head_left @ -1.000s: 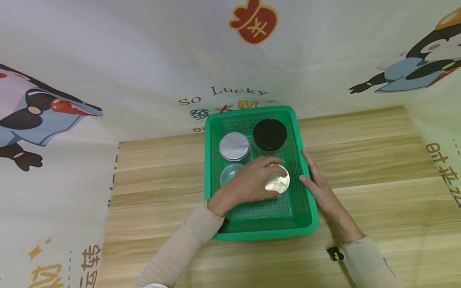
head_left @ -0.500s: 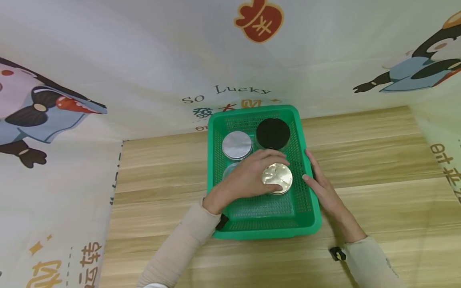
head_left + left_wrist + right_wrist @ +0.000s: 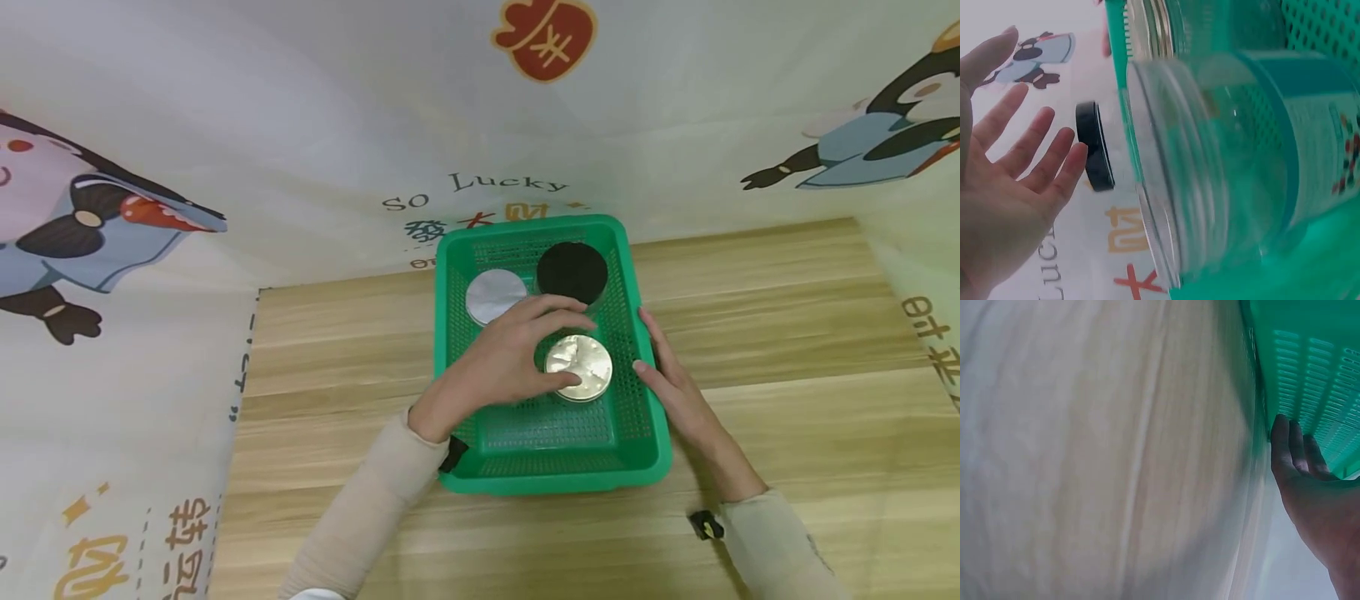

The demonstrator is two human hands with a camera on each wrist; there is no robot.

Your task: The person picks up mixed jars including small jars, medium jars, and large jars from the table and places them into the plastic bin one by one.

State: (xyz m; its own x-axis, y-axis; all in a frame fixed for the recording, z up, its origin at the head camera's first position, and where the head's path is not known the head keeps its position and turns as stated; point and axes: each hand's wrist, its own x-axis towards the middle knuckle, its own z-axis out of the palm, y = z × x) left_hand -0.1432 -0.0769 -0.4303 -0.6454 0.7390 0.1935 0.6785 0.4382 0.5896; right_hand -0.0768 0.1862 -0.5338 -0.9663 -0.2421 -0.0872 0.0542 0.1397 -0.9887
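My left hand [image 3: 517, 354] hovers over a green basket [image 3: 551, 482], fingers spread and holding nothing. Its thumb overlaps the gold lid of a jar [image 3: 588, 362] in the head view. In the left wrist view the hand [image 3: 1022, 156] is spread beside a clear labelled jar [image 3: 1210, 169], which the hand hides in the head view. A black-lidded jar [image 3: 572, 271] and a silver-lidded one [image 3: 495, 296] stand at the back of the basket. My right hand [image 3: 682, 400] rests against the basket's right side, its fingers [image 3: 1282, 440] straight along the outer wall.
The basket sits on a wood-grain table [image 3: 337, 350], close to a printed white backdrop [image 3: 337, 125]. Light wood surface [image 3: 1097, 450] fills most of the right wrist view.
My left hand has lifted and drawn back left from the gold-lidded jar, its fingers spreading wider. The right hand stays at the basket's side. The head view has shifted slightly.
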